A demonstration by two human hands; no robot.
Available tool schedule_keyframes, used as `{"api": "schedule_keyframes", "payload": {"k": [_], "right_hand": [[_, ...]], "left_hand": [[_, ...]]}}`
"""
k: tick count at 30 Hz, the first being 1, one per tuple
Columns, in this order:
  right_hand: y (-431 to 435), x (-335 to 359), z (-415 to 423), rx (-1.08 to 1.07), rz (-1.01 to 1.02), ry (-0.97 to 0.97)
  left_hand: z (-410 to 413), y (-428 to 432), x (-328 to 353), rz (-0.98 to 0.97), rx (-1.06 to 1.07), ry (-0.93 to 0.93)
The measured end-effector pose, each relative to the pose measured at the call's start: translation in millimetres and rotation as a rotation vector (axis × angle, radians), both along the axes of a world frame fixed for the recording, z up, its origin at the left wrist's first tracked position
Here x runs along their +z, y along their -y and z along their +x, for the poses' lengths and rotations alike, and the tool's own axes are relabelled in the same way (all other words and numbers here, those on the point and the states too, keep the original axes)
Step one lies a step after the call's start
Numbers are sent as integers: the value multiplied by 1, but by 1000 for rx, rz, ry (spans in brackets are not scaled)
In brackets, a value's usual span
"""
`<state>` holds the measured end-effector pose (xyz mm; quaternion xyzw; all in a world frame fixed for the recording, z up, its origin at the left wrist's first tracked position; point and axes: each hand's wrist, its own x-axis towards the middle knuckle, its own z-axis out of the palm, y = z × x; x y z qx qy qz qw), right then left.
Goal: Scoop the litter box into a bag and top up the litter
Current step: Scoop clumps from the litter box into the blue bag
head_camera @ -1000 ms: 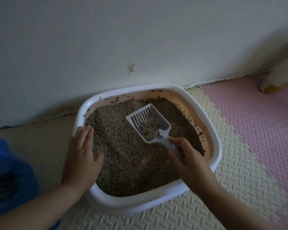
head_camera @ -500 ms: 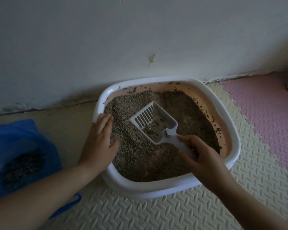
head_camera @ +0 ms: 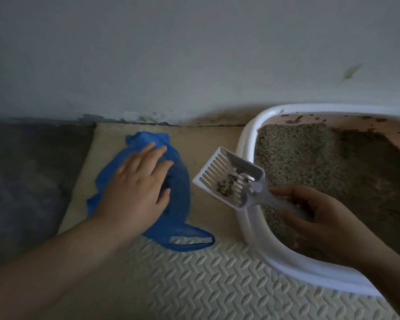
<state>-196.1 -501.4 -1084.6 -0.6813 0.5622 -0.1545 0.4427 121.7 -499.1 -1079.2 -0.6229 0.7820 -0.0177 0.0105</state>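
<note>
The left hand [head_camera: 136, 190] is lying flat on the crumpled blue plastic bag [head_camera: 179, 199], with the fingers straight and a little spread, and it is not gripping anything. The bag is resting on the beige floor [head_camera: 208, 144] near the wall [head_camera: 194, 54], to the left of the white plastic litter box [head_camera: 247, 139], with one handle loop [head_camera: 189, 242] lying on the cream foam mat with a ribbed pattern [head_camera: 206, 285]. The right hand [head_camera: 321, 218] is curling its fingers round the handle of the white slotted plastic scoop [head_camera: 217, 172] and is holding it in the air. The head of the scoop is reaching out over the left rim of the box, between the box and the bag, and it is not touching the bag. A few small dark clumps [head_camera: 226, 190] are lying in the scoop. The box is standing partly on the mat, close to the wall, and grey grainy litter [head_camera: 310, 162] is filling it, darker on the right side. A dark grey mat [head_camera: 28, 181] is lying at the far left.
</note>
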Motion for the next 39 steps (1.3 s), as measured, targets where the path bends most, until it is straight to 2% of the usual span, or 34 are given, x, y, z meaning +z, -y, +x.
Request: {"api": "schedule_keyframes", "payload": {"k": [3, 9, 11, 15, 19, 24, 39], "right_hand": [[11, -5, 30, 114, 30, 33], [34, -17, 85, 301, -59, -152], [42, -19, 102, 356, -97, -194], [56, -30, 132, 395, -88, -159], [58, -40, 156, 405, -261, -247], [53, -44, 171, 400, -285, -204], [47, -58, 164, 373, -428, -185]], "left_hand": [[25, -5, 3, 2, 66, 91], [51, -8, -5, 15, 143, 100], [56, -9, -6, -13, 154, 39], [66, -7, -8, -42, 184, -166], [71, -9, -10, -49, 282, -371], [79, -11, -14, -24, 325, -596], [75, -12, -11, 57, 355, -641]]}}
